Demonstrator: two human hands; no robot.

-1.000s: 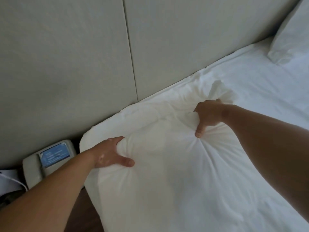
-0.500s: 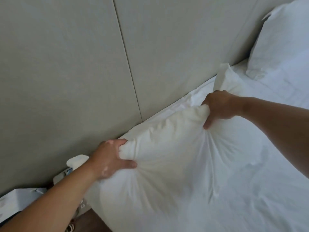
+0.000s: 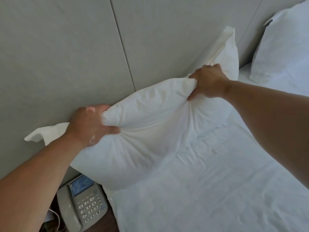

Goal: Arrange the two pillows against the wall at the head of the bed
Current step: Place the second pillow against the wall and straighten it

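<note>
A white pillow (image 3: 150, 131) is lifted off the bed, its upper edge close to the grey padded wall (image 3: 66, 56). My left hand (image 3: 90, 126) grips its upper left part, with a corner flap sticking out to the left. My right hand (image 3: 207, 81) clutches bunched fabric near its upper right corner, which points up along the wall. A second white pillow (image 3: 284, 52) leans against the wall at the far right.
The bed's white sheet (image 3: 217, 181) fills the lower right. A beige desk phone (image 3: 83, 205) sits on a dark nightstand at the bottom left, below the pillow, with a white cable beside it.
Both hands have raised the pillow from lying flat on the bed up toward the wall. The view has shifted, bringing the second pillow and the phone further into sight.
</note>
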